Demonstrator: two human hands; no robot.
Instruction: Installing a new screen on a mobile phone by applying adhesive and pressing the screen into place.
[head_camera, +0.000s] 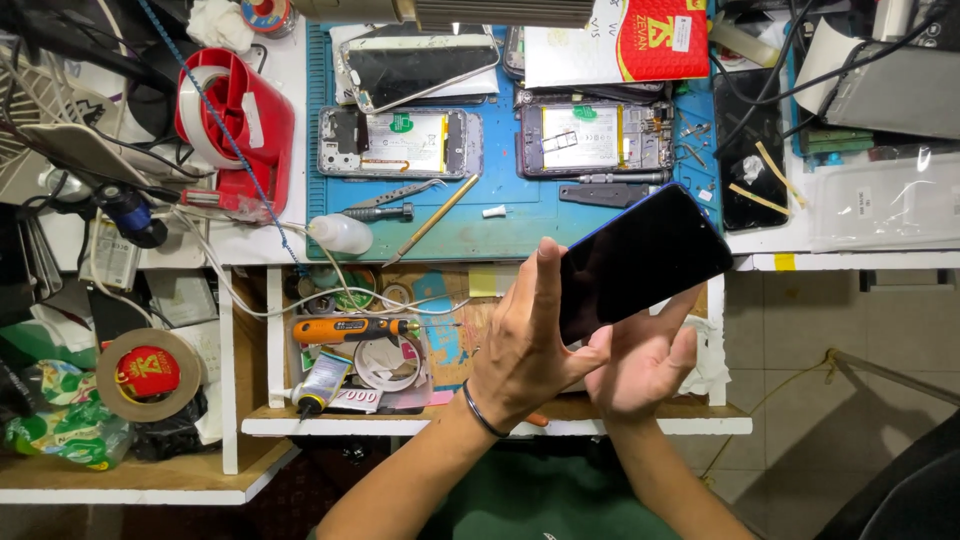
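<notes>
I hold a dark smartphone (640, 262) with a blue edge, screen up and tilted, above the open drawer. My right hand (645, 362) supports it from below with fingers curled around its lower side. My left hand (525, 345), with a black band on the wrist, presses its thumb against the phone's lower left edge while the fingers stand straight up beside it. On the blue work mat (500, 215) behind lie two opened phones with their insides showing (400, 142) (597, 138).
A red tape dispenser (238, 115) stands at the left. Tweezers (395, 195), a thin brass-coloured stick (432, 220) and a small white bottle (340, 234) lie on the mat. An orange electric screwdriver (350, 328) lies in the drawer. A brown tape roll (150, 374) sits lower left.
</notes>
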